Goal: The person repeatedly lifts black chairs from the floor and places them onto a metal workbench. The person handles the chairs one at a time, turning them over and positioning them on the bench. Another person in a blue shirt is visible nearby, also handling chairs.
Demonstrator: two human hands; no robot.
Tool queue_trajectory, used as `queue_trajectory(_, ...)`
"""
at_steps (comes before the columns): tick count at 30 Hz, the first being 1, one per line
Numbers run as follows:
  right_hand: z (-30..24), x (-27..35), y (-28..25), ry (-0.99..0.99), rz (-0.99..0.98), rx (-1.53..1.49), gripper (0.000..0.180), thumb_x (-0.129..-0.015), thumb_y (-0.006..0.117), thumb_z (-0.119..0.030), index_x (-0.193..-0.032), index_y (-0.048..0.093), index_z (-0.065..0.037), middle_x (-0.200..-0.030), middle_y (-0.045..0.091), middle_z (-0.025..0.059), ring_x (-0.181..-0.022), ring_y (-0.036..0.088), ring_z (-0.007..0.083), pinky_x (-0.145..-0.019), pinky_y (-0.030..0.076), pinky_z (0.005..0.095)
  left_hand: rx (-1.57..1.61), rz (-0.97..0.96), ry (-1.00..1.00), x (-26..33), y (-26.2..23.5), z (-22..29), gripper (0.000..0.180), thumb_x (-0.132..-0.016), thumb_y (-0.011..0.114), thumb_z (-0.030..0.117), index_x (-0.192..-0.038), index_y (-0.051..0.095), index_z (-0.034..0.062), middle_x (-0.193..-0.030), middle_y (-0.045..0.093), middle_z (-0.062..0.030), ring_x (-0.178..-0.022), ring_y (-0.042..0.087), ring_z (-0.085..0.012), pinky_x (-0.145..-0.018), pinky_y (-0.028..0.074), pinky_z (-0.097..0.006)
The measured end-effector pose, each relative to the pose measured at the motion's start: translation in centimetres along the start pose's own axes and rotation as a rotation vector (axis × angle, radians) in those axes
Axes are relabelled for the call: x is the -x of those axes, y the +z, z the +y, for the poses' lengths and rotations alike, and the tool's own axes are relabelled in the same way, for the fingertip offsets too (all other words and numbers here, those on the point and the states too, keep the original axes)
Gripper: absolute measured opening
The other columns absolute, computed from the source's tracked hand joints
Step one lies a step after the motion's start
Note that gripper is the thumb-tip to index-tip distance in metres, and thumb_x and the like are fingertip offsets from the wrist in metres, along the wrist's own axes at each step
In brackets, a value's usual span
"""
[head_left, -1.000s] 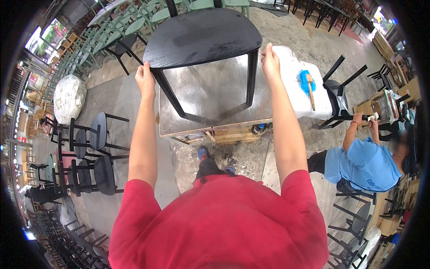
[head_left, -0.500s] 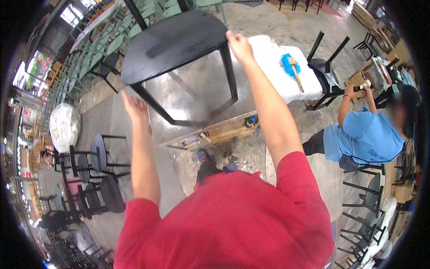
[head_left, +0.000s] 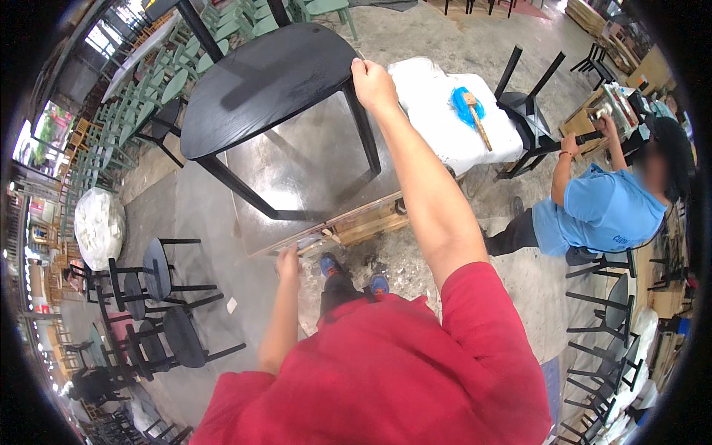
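Observation:
A black wooden chair [head_left: 271, 74] stands on a metal-topped worktable [head_left: 245, 204], its seat smooth and dark with shadows across it. My right hand [head_left: 374, 85] is closed round the right front corner of the seat. Low at the table's front edge is my left hand [head_left: 288, 263], its fingers curled beside the open shelf [head_left: 363, 228] under the top. Whatever those fingers hold, if anything, I cannot make out. Some small items lie in that shelf close to the hand.
Right of the table, a brush [head_left: 477, 122] lies on blue plastic over a white-wrapped surface [head_left: 426, 111]. A co-worker in a blue shirt [head_left: 612, 208] handles another black chair [head_left: 526, 111]. Black chairs [head_left: 182, 334] stand at left; green chairs [head_left: 159, 100] fill the back left.
My left hand has left the seat's left side and dropped to the table's front edge. The right hand stays at the seat corner, its grip now closed.

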State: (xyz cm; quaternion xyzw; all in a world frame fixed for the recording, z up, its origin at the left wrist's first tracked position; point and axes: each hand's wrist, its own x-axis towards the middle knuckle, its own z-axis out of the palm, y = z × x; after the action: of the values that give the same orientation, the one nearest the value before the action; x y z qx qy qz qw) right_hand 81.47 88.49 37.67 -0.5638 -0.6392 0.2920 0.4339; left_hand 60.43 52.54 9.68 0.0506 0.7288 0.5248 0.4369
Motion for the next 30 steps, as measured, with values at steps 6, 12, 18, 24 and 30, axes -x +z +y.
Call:
queue_trajectory(6, -0.7, -0.1, 0.4, 0.012, -0.076, 0.031, 0.051, -0.097, 0.039, -0.048, -0.107, 0.069, -0.007, -0.109, 0.068, 0.0242, -0.108, 0.062, 0.0442, -0.091, 0.047, 0.0525, -0.574, -0.356, 0.436, -4.3, 10.7, 14.3, 0.058, -0.089, 0.066, 0.028, -0.140, 0.050, 0.0054, -0.069, 0.064, -0.0103, -0.046, 0.054, -0.0165, -0.044, 0.045, -0.033)
queue_trajectory(12, 0.8, -0.9, 0.3, -0.027, -0.042, -0.006, 0.053, -0.098, 0.038, -0.048, -0.110, 0.067, -0.007, -0.114, 0.066, 0.0250, -0.111, 0.060, 0.0440, -0.093, 0.046, 0.0526, -0.889, -0.357, 0.425, -0.6, 18.4, 23.9, 0.073, -0.090, 0.063, 0.035, -0.156, 0.033, 0.0220, -0.077, 0.068, -0.0128, -0.050, 0.059, -0.0206, -0.051, 0.052, -0.034)
queue_trajectory(18, -1.3, 0.5, 2.2, -0.033, -0.047, -0.090, 0.051, -0.098, 0.039, -0.048, -0.108, 0.067, -0.006, -0.113, 0.067, 0.0244, -0.110, 0.061, 0.0445, -0.092, 0.046, 0.0531, -0.875, -0.136, 0.400, -6.2, 11.0, 22.6, 0.080, -0.087, 0.070, 0.037, -0.155, 0.032, 0.0178, -0.078, 0.070, -0.0120, -0.050, 0.062, -0.0223, -0.047, 0.053, -0.038)
queue_trajectory(24, 2.1, -0.8, 0.9, 0.010, 0.041, -0.163, 0.046, -0.098, 0.044, -0.047, -0.104, 0.068, -0.008, -0.107, 0.068, 0.0228, -0.105, 0.062, 0.0442, -0.088, 0.049, 0.0523, -0.435, -0.239, 0.541, -1.6, 2.7, 22.0, 0.045, -0.094, 0.062, 0.024, -0.135, 0.059, 0.0051, -0.073, 0.063, -0.0054, -0.054, 0.054, -0.0093, -0.048, 0.044, -0.026)
queue_trajectory(30, -1.1, 1.2, 0.8, 0.059, -0.026, -0.161, 0.044, -0.099, 0.042, -0.046, -0.101, 0.066, -0.009, -0.105, 0.069, 0.0203, -0.103, 0.064, 0.0428, -0.088, 0.049, 0.0525, -1.357, -0.094, 0.885, -5.4, -9.4, 16.9, 0.058, -0.092, 0.060, 0.025, -0.144, 0.048, 0.0029, -0.061, 0.065, -0.0132, -0.045, 0.061, -0.0208, -0.050, 0.050, -0.034)
